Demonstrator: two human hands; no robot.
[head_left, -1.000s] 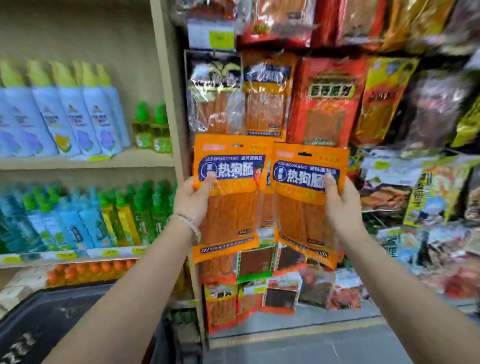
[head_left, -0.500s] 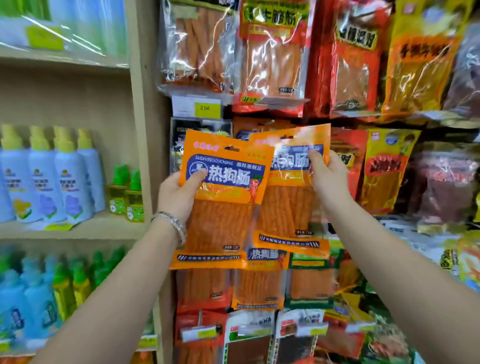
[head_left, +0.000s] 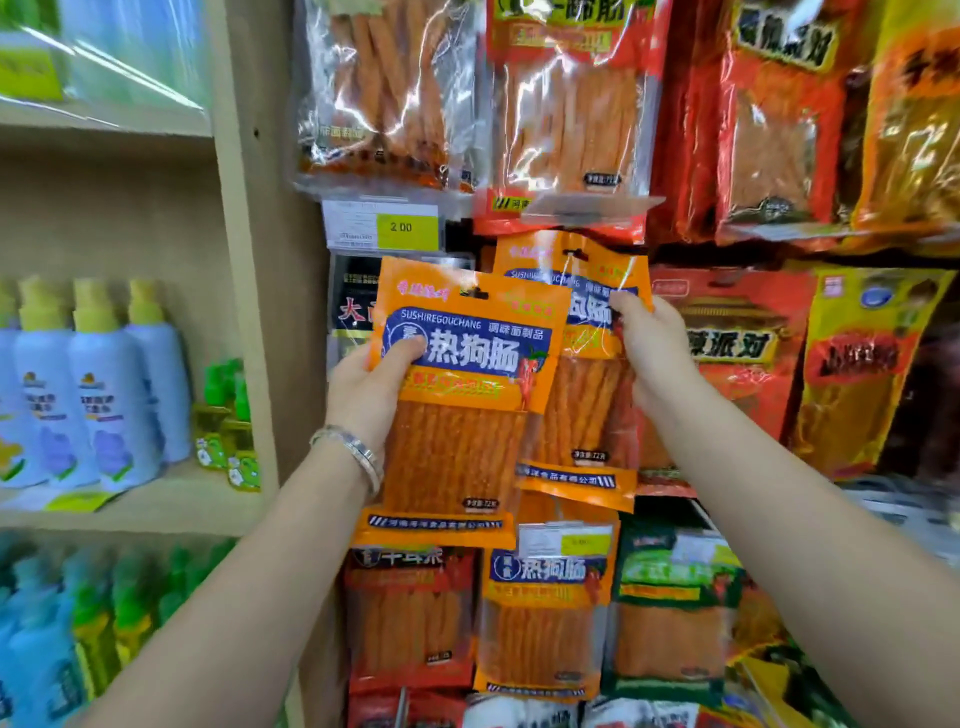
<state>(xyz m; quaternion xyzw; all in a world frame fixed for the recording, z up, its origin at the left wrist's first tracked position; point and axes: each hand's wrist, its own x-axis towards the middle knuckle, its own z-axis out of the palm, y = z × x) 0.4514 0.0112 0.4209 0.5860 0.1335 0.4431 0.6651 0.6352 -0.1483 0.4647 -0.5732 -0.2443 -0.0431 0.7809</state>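
I hold two matching orange snack packets with blue labels in front of a hanging snack display. My left hand (head_left: 371, 387), with a bracelet on the wrist, grips the nearer packet (head_left: 457, 431) at its left edge, thumb on the blue label. My right hand (head_left: 657, 356) pinches the second packet (head_left: 576, 410) near its top right, raised close under a clear peg tag (head_left: 587, 208). The nearer packet overlaps the left side of the second one. Another packet of the same kind (head_left: 545, 613) hangs below.
Hanging snack bags fill the display: clear bags (head_left: 384, 93) above, red bags (head_left: 769, 119) and a yellow bag (head_left: 857, 374) to the right. A yellow price tag (head_left: 402, 227) reads 2.00. A wooden upright (head_left: 249, 260) separates shelves of blue spray bottles (head_left: 98, 389) on the left.
Both hands rose with their packets up the display. The right packet went higher and further back, toward the peg row, and the left packet now overlaps it.
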